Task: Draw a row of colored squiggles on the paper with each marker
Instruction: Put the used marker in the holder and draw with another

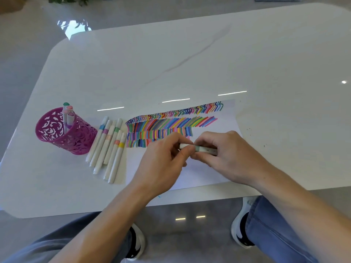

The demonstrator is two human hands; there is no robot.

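Observation:
A white sheet of paper (226,128) lies on the table, covered at its top with several rows of colored squiggles and strokes (171,122). Both hands meet above the paper's middle on one white marker with a grey-green band (199,148), held level. My left hand (163,164) pinches its left end, which looks like the cap. My right hand (226,154) grips the barrel. The marker's tip is hidden by my fingers.
Several white markers with colored bands (108,147) lie side by side left of the paper. A magenta cut-out pen cup (64,133) with a few markers stands further left. The white table's near edge (190,196) runs just below my wrists; knees and shoes show beneath.

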